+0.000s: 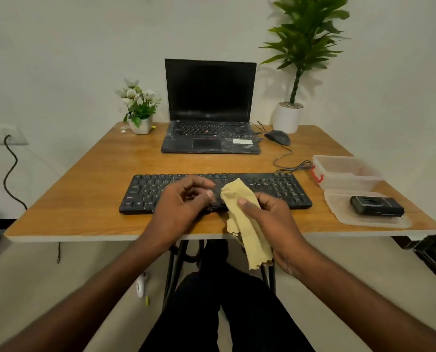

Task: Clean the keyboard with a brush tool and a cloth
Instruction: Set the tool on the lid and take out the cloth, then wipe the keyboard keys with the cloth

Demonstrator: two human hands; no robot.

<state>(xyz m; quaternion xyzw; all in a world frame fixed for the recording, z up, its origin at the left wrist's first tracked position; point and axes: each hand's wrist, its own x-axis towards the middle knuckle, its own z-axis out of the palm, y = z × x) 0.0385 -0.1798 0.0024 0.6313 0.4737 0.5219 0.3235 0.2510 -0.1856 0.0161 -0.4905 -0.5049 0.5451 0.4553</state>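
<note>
A black keyboard (275, 189) lies across the middle of the wooden table (90, 189). Both hands hover over its front edge. My right hand (272, 219) grips a yellow cloth (244, 224), which bunches at the top and hangs down past the table edge. My left hand (183, 207) has its fingers curled and its thumb beside the cloth. It pinches a small black tool (218, 203) that is partly wrapped by the cloth and hard to make out against the keys. A black boxy tool (376, 205) rests on a clear lid (343, 212) at the right.
An open, dusty laptop (209, 138) stands behind the keyboard, with a wired mouse (277, 137) and loose cable (285, 161) to its right. A clear plastic box (346, 171) sits at the right edge. A flower pot (140, 123) and a tall potted plant (288, 118) stand at the back.
</note>
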